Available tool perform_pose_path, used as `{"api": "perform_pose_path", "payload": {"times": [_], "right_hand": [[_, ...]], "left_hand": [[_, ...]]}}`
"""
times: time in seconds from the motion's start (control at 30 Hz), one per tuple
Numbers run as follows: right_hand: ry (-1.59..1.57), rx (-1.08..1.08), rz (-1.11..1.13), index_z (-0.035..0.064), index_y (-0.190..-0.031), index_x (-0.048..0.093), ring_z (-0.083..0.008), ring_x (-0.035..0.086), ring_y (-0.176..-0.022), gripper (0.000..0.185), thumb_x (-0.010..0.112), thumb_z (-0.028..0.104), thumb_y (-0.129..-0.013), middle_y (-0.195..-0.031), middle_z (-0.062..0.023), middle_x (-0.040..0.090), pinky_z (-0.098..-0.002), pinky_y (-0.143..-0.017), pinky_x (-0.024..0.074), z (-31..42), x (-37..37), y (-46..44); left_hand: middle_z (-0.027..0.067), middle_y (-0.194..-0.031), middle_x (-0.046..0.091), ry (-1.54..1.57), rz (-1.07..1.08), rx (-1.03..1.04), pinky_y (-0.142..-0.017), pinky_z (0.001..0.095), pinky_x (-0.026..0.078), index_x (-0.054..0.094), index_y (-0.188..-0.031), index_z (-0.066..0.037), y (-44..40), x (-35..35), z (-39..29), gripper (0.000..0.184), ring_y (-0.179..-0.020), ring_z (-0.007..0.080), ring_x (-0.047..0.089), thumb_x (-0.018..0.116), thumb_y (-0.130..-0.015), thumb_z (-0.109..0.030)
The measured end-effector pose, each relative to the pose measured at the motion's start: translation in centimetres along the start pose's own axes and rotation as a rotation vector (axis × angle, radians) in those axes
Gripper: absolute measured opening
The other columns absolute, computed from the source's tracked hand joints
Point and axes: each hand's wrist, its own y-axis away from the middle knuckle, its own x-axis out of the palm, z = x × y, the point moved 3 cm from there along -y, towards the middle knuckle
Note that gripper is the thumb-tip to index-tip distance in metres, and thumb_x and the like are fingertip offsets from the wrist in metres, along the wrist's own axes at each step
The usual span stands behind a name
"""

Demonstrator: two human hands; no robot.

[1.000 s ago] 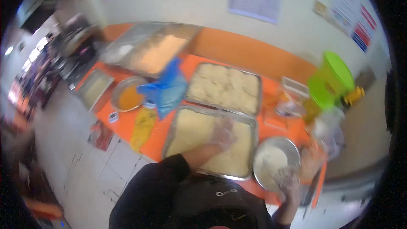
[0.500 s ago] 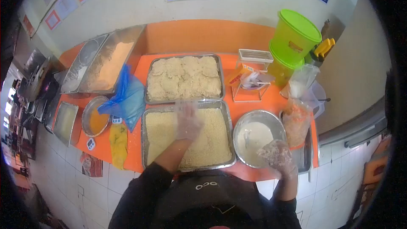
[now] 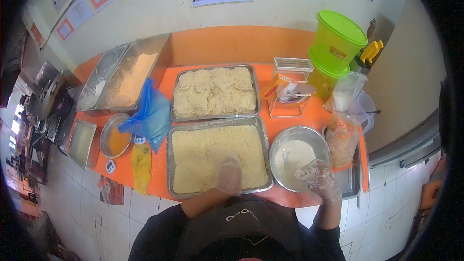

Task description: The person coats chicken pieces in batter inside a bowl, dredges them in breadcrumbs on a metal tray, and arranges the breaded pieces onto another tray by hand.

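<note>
left hand [image 3: 228, 176] over crumb tray [image 3: 265, 147]

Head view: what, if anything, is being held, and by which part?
Nothing is visibly held: the left hand is over the crumb-filled tray, the right hand at the bowl's edge. Anything cupped underneath cannot be told.

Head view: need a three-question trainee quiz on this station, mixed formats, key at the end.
1. Multiple choice. The left hand is over:
A) the crumb-filled tray
B) the steel bowl
C) the green tub

2. True or false: the right hand is over the same tray.

3. Count: how many small white timers show in the view?

Key: 1: A. 2: False; it is at the steel bowl with the white batter. 3: Two.
</note>
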Motion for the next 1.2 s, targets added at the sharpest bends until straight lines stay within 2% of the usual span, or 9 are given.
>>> {"api": "perform_pose_path", "payload": {"times": [0.17, 0.37, 0.47, 0.57, 0.67, 0.87, 0.97, 1.07, 1.2], "right_hand": [[0.298, -0.403, -0.071, 0.0082, -0.099, 0.061, -0.0217, 0.059, -0.090, 0.034, 0.074, 0.021, -0.069, -0.092, -0.0076, 0.062, -0.0341, -0.079, 0.0481, -1.7, 0.6, 0.6], [0.196, -0.265, 0.041, 0.0085, -0.099, 0.061, -0.0209, 0.059, -0.089, 0.031, 0.072, 0.019, -0.072, -0.091, -0.0058, 0.063, -0.0319, -0.079, 0.0479, -0.1, -0.4, 0.5], [0.007, -0.123, 0.044, 0.0076, -0.100, 0.060, -0.0202, 0.058, -0.090, 0.032, 0.072, 0.019, -0.072, -0.090, -0.0058, 0.063, -0.0321, -0.079, 0.0479, -1.0, 0.0, 0.7], [-0.134, 0.068, 0.080, 0.0065, -0.103, 0.058, -0.0207, 0.058, -0.092, 0.035, 0.071, 0.018, -0.073, -0.092, -0.0068, 0.062, -0.0326, -0.081, 0.0481, -1.7, 0.3, 0.7], [-0.085, 0.016, 0.055, 0.0063, -0.104, 0.058, -0.0231, 0.058, -0.093, 0.038, 0.072, 0.019, -0.072, -0.093, -0.0091, 0.062, -0.0349, -0.080, 0.0482, -2.7, 0.7, 0.9], [0.101, -0.188, -0.027, 0.0065, -0.100, 0.062, -0.0271, 0.057, -0.092, 0.037, 0.073, 0.027, -0.071, -0.094, -0.0114, 0.061, -0.0383, -0.078, 0.0474, -0.8, 0.8, 0.1], [0.126, -0.162, -0.022, 0.0064, -0.099, 0.062, -0.0270, 0.057, -0.092, 0.036, 0.072, 0.028, -0.072, -0.094, -0.0110, 0.062, -0.0380, -0.078, 0.0474, 0.2, 0.4, -0.2], [0.120, -0.038, 0.042, 0.0065, -0.099, 0.062, -0.0264, 0.058, -0.091, 0.036, 0.072, 0.027, -0.072, -0.095, -0.0101, 0.062, -0.0371, -0.079, 0.0475, -0.6, 0.8, -0.1], [0.065, -0.092, -0.102, 0.0072, -0.094, 0.063, -0.0251, 0.058, -0.087, 0.030, 0.072, 0.022, -0.070, -0.090, -0.0079, 0.062, -0.0356, -0.077, 0.0476, -3.5, 1.5, 1.5]], "left_hand": [[0.0202, -0.081, 0.063, 0.168, 0.182, 0.069, -0.071, 0.0449, 0.048, 0.061, -0.088, -0.004, -1.1, -1.9, 1.7, 0.018, -0.078, 0.0355, 0.062, 0.053, -0.076, -0.014], [0.0227, -0.084, 0.062, 0.258, 0.109, 0.287, -0.071, 0.0465, 0.047, 0.058, -0.097, -0.003, -4.1, -10.0, 5.6, 0.025, -0.078, 0.0376, 0.061, 0.044, -0.081, -0.017], [0.0277, -0.094, 0.058, 0.181, 0.118, 0.087, -0.082, 0.0450, 0.046, 0.043, -0.122, 0.002, -5.4, -10.4, 9.1, 0.054, -0.090, 0.0418, 0.058, 0.053, -0.076, -0.025], [0.0342, -0.116, 0.043, 0.162, -0.484, -0.043, -0.096, 0.0423, 0.036, 0.033, -0.129, 0.002, -2.0, -15.1, 7.0, 0.075, -0.114, 0.0401, 0.044, 0.060, -0.072, -0.038], [0.0335, -0.135, 0.023, -0.122, -0.056, -0.047, -0.105, 0.0488, 0.021, 0.034, -0.131, 0.003, 1.6, -6.0, 7.3, 0.079, -0.127, 0.0486, 0.020, 0.057, -0.075, -0.047], [0.0238, -0.124, 0.046, 0.547, -0.030, -0.097, -0.095, 0.0437, 0.035, 0.043, -0.123, 0.001, 2.0, -0.6, 12.0, 0.066, -0.114, 0.0370, 0.045, 0.060, -0.076, -0.043], [0.0201, -0.105, 0.057, 0.745, -0.308, 0.001, -0.084, 0.0419, 0.042, 0.051, -0.114, 0.000, 1.7, 2.4, 14.2, 0.051, -0.096, 0.0339, 0.055, 0.059, -0.078, -0.036], [0.0186, -0.092, 0.059, 0.564, -0.445, 0.035, -0.078, 0.0417, 0.044, 0.057, -0.103, -0.001, 0.1, 0.1, 11.8, 0.034, -0.086, 0.0328, 0.056, 0.057, -0.079, -0.024], [0.0190, -0.098, 0.060, 0.279, -0.158, 0.124, -0.084, 0.0408, 0.043, 0.058, -0.104, 0.001, -2.7, -3.7, 9.5, 0.039, -0.094, 0.0318, 0.057, 0.056, -0.077, -0.028]]}}
